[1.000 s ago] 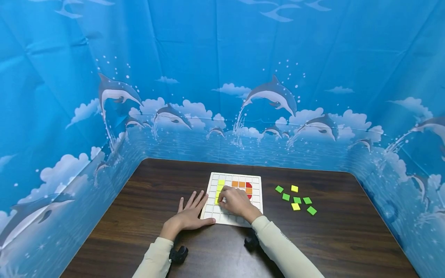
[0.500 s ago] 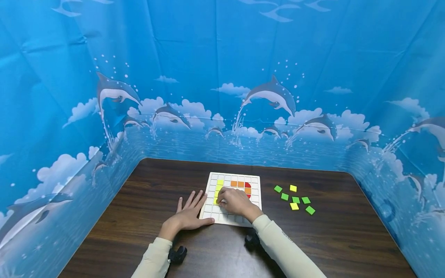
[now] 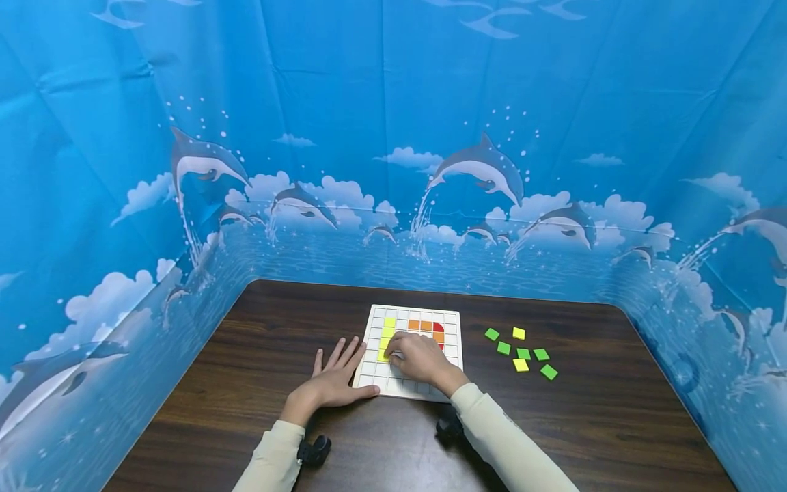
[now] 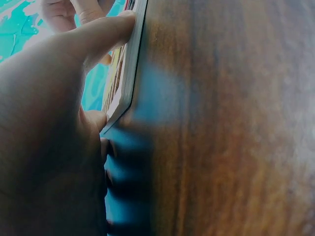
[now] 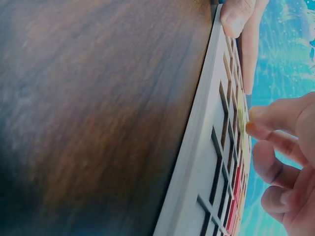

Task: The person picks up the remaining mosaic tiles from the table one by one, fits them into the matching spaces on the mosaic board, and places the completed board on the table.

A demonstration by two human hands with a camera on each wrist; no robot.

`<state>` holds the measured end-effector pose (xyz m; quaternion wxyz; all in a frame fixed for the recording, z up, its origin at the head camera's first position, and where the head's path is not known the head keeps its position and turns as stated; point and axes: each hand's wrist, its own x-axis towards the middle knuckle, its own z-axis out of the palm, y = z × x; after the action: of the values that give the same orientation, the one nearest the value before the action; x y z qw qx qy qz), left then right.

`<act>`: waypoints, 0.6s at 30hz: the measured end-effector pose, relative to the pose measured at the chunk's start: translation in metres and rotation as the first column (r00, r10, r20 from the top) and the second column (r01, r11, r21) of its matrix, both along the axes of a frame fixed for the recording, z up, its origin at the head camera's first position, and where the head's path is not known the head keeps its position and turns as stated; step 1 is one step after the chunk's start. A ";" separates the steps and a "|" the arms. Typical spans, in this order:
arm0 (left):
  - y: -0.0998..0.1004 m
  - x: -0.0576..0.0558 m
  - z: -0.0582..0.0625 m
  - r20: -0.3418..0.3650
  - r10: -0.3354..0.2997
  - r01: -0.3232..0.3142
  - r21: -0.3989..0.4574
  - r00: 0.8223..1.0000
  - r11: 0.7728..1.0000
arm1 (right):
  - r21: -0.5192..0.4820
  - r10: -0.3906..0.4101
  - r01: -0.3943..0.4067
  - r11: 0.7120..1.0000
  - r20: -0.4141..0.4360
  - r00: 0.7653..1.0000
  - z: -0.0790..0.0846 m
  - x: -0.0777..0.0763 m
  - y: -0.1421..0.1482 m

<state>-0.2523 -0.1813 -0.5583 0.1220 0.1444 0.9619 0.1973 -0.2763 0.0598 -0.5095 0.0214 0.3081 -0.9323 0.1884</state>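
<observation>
A white gridded board [image 3: 367, 381] lies on the table, carrying a column of yellow tiles [image 3: 390, 322], plus orange tiles [image 3: 420, 326] and a red rounded tile [image 3: 438, 327]. My right hand [image 3: 421, 359] is bent over the board. Its thumb and index fingertips pinch at a yellow tile [image 3: 382, 355] at the column's near end, which they partly hide. In the right wrist view, the right fingertips [image 5: 253, 120] are close together at the board's surface. My left hand [image 3: 335, 383] lies spread at the board's left side, thumb on its near edge; its thumb [image 4: 113, 29] shows there in the left wrist view.
Right of the board lie several loose green tiles [image 3: 523, 354] and two yellow tiles [image 3: 519, 333]. The dark wooden table [image 3: 602, 410] ends at a blue dolphin-print curtain [image 3: 393, 137] at the back and sides.
The whole view shifts slightly early on. My right hand stays over the yellow column, its wrist turning and moving a little to the right. My left hand keeps its place against the board.
</observation>
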 end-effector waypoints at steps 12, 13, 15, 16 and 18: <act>0.001 0.004 0.008 0.016 -0.012 0.012 -0.005 1.000 1.000 | -0.104 -0.052 0.049 0.993 -0.029 0.998 0.000 -0.006 0.019; 0.001 0.004 0.008 0.016 -0.010 0.010 -0.005 1.000 1.000 | -0.108 -0.057 0.053 0.993 -0.029 0.998 0.001 -0.006 0.020; 0.001 0.003 0.006 0.012 -0.006 0.006 -0.004 1.000 1.000 | -0.109 -0.065 0.061 0.992 -0.027 0.998 0.003 -0.007 0.024; 0.001 0.003 0.005 0.014 -0.004 0.004 -0.014 1.000 1.000 | -0.108 -0.066 0.062 0.992 -0.030 0.997 0.003 -0.007 0.027; 0.001 0.002 0.002 0.009 0.000 0.000 -0.013 1.000 1.000 | -0.108 -0.066 0.061 0.992 -0.039 0.997 0.004 -0.007 0.031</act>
<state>-0.2505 -0.1805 -0.5559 0.1275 0.1428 0.9626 0.1915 -0.2830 0.0910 -0.5050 0.0635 0.2806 -0.9296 0.2305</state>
